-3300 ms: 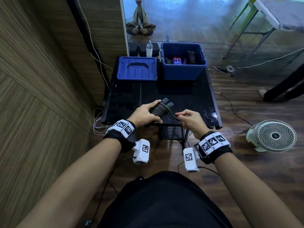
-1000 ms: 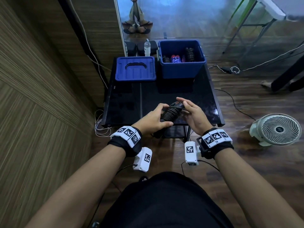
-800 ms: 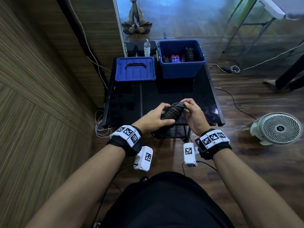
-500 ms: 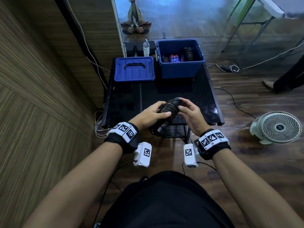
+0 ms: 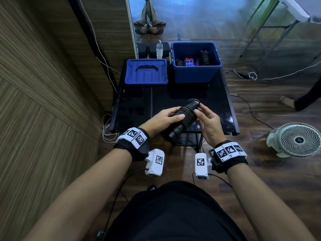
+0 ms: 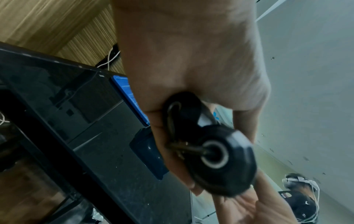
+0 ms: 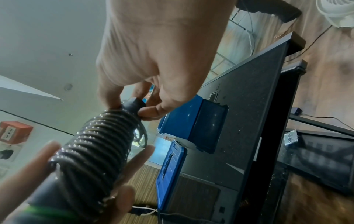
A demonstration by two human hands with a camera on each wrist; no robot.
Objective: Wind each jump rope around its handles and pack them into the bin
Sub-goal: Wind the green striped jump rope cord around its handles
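Note:
A black jump rope, its cord coiled tightly around the paired handles, is held slanted above the black table's near edge. My left hand grips the bundle's middle; the handles' end caps show below its fingers. My right hand pinches the far tip, where a small cord loop stands loose beside the coil. The blue bin stands open at the table's far right, with several wound ropes inside.
The bin's blue lid lies flat to the left of the bin. A white bottle stands behind it. A wood wall runs along the left. On the floor to the right are a white fan, cables and another person's foot.
The cord end that my right hand was pulling out is now wound on. That hand has shifted to the bundle's far tip, and the bundle has tilted more steeply.

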